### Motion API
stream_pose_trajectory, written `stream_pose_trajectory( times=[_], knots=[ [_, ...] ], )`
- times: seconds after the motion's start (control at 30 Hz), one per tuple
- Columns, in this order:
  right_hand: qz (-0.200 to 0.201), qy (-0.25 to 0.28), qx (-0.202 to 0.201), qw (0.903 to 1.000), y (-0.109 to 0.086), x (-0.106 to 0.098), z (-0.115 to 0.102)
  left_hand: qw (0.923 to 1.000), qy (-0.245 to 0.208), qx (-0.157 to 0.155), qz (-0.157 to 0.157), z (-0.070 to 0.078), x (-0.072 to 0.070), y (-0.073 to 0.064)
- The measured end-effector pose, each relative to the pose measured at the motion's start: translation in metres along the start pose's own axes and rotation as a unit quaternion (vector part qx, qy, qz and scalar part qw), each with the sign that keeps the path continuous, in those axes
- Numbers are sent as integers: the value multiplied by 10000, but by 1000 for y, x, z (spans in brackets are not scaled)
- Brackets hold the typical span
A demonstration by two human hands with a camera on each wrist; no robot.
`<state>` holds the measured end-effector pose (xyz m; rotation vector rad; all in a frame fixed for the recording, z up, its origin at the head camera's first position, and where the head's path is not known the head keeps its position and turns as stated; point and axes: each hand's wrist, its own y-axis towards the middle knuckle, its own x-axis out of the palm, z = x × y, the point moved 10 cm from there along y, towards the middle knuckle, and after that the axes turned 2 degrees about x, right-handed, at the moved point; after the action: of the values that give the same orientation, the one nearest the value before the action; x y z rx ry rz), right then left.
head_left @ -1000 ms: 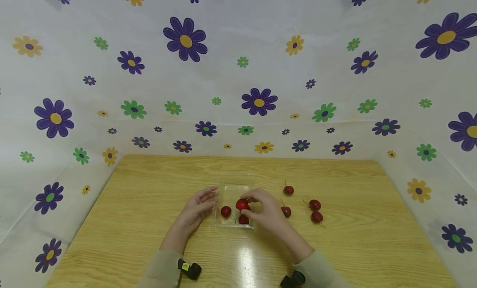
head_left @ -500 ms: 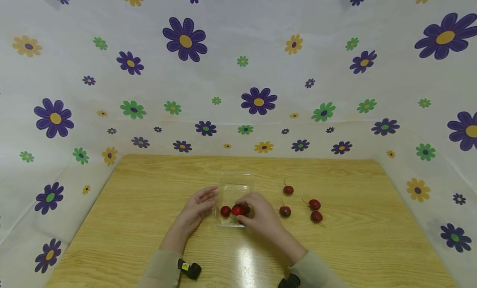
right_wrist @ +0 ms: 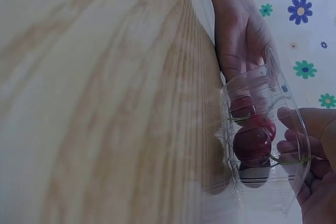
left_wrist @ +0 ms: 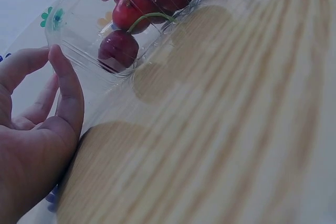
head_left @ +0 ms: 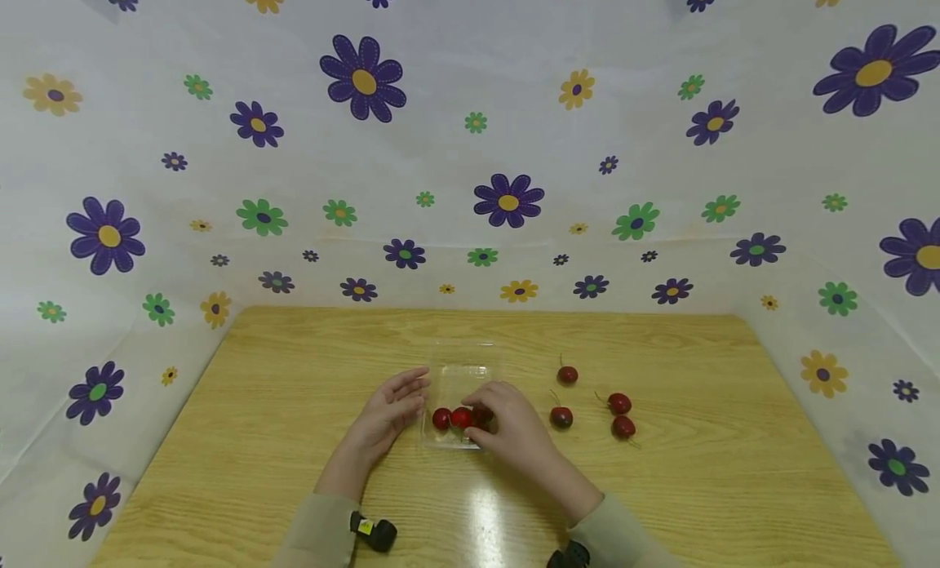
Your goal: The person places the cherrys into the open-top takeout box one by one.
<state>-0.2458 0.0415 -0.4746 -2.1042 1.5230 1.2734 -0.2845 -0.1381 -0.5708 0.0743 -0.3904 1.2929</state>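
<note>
A clear plastic box sits on the table between the hands. Along its near side lie several cherries, including a dark one at the left and a brighter red one beside it. My right hand reaches into the box from the right, thumb and fingers spread apart at the bright cherry's edge; dark cherries are partly hidden behind them. My left hand stays at the box's left side with extended fingers. In the left wrist view, its fingertips meet the rim.
Right of the box, several stemmed cherries lie on the wooden table: one at the back, one nearer, and a pair farther right. A flower-printed cloth surrounds the table at the back and sides.
My right hand has moved left and down inside the box, bringing the bright cherry next to the left one, and its fingers have loosened from it. The left hand has stayed put.
</note>
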Motion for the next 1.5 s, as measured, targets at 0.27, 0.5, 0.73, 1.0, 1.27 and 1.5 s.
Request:
stream_pose_trajectory(
  times=[0.27, 0.5, 0.73, 1.0, 1.27, 1.5],
  knots=[
    [-65, 78, 118, 9999, -1, 0, 2, 10000, 20, -32, 24, -1, -1, -1],
    [46, 590, 430, 9973, -2, -7, 6, 9999, -7, -81, 82, -3, -2, -1],
    [537, 983, 484, 9925, -7, -20, 12, 10000, 16, -9, 48, 0, -1, -1],
    [900, 1020, 584, 9890, -11, -32, 24, 10000, 16, -40, 49, 1, -2, 0],
    [1236, 943, 505, 9866, -16, -44, 37, 10000, 12, 5, 57, 1, -2, -1],
    [1390, 977, 659, 9833, -20, -53, 50, 10000, -45, -27, 29, -1, -3, 0]
  ],
)
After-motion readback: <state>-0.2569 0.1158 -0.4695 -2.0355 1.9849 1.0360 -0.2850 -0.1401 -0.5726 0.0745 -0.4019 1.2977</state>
